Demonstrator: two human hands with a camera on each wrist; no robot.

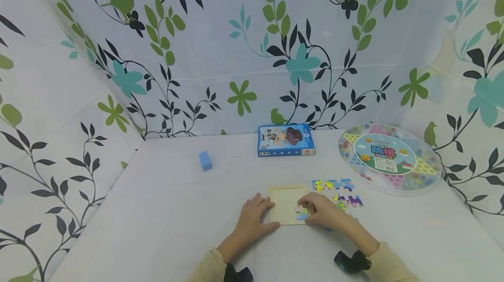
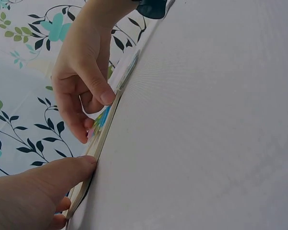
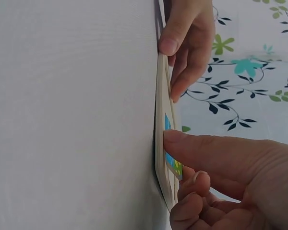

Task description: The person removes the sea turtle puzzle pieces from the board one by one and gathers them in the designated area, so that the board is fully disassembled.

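Note:
A shallow wooden puzzle tray [image 1: 282,206] lies on the white table. My left hand [image 1: 253,218] holds its near left corner, thumb at the front edge and fingers along the left side; the left thumb [image 2: 81,167] shows close up in the left wrist view. Over the tray's near right corner, my right hand [image 1: 324,211] pinches a colourful jigsaw piece [image 1: 302,213] between thumb and fingers. The piece [image 3: 170,160] appears edge-on in the right wrist view; whether it is joined to another, I cannot tell. More jigsaw pieces [image 1: 346,183] lie right of the tray, partly hidden by the right hand.
Behind the tray lies a blue picture box [image 1: 286,140]. A round, clear-covered game box [image 1: 387,157] is at the back right. A small blue block [image 1: 205,160] sits to the back left. Patterned cloth [image 1: 189,54] hangs behind the table.

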